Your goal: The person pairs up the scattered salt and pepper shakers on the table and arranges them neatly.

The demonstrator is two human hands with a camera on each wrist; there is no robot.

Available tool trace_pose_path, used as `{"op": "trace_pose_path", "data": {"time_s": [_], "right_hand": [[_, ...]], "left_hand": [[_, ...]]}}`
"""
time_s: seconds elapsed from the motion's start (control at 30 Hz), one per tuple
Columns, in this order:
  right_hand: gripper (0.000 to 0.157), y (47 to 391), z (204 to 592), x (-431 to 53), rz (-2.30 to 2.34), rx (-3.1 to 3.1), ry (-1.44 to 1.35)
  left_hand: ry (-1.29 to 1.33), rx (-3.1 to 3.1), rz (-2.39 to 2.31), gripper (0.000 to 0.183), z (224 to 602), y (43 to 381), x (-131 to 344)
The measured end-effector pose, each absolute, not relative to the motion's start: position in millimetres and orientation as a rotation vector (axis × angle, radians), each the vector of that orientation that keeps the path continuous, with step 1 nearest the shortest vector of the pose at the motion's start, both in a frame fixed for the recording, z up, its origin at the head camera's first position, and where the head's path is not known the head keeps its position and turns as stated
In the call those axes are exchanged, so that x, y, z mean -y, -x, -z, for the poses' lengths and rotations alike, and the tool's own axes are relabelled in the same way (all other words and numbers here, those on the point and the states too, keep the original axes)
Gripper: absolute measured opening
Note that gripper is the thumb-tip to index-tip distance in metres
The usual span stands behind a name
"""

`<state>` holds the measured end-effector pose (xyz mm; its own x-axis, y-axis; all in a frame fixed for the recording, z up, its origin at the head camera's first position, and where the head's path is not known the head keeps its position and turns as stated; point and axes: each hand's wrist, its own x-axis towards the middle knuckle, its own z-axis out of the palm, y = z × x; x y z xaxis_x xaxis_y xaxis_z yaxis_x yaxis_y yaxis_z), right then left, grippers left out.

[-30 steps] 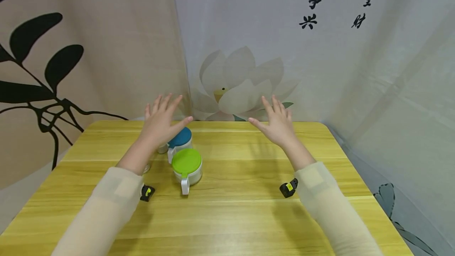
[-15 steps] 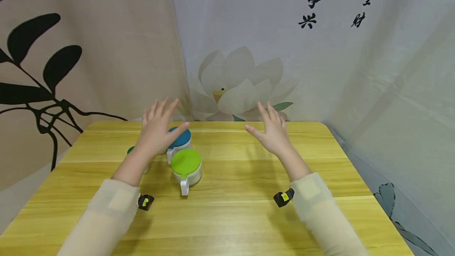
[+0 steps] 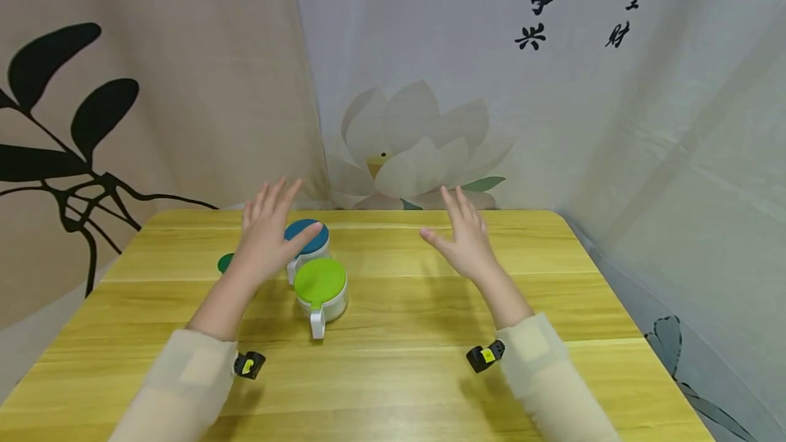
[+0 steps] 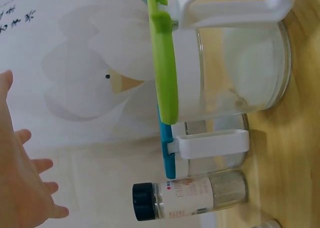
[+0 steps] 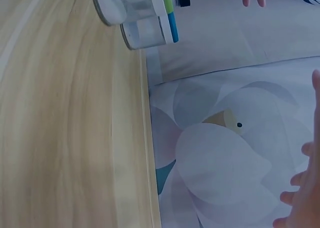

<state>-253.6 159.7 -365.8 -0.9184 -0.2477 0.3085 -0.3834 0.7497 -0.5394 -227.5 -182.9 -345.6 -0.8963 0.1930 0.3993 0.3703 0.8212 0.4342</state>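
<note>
My left hand [image 3: 267, 237] hovers over the left part of the table, fingers spread, holding nothing. Just right of it stands a glass jar with a lime-green lid [image 3: 321, 282] and a white handle. Behind that is a similar jar with a blue lid [image 3: 318, 243], partly covered by my left thumb. A dark green lid [image 3: 225, 262] peeks out left of my forearm, its container hidden. In the left wrist view, a labelled glass bottle with a dark cap [image 4: 187, 197] stands past the jars. My right hand [image 3: 467, 244] is raised on the right, fingers spread, touching nothing.
A wooden table [image 3: 393, 387] extends under both arms. Behind it hangs a pale curtain [image 3: 393, 33] with a printed lotus, leaves and characters. Small black cameras sit at the left wrist [image 3: 249, 364] and right wrist [image 3: 485, 356].
Both hands have drawn back slightly toward the body, staying spread. The dark green lid has come into view beside the left forearm. The jars stay put.
</note>
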Motion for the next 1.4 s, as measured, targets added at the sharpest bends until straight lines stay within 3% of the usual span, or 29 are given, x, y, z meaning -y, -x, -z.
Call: {"op": "trace_pose_path", "data": {"time_s": [0.83,1.1,1.4], "right_hand": [[0.085,236.9,384.1,-143.3,-1.161,2.586,-0.553],[0.094,233.0,391.6,-138.2,-1.272,2.555,-0.545],[0.089,226.9,408.4,-129.8,-1.417,2.543,-0.541]], "left_hand": [[0.394,2.526,0.906,0.081,363.1,203.7,188.5],[0.410,2.457,0.972,0.079,369.7,203.0,190.9],[0.373,2.401,1.025,0.075,378.1,199.5,196.4]]}}
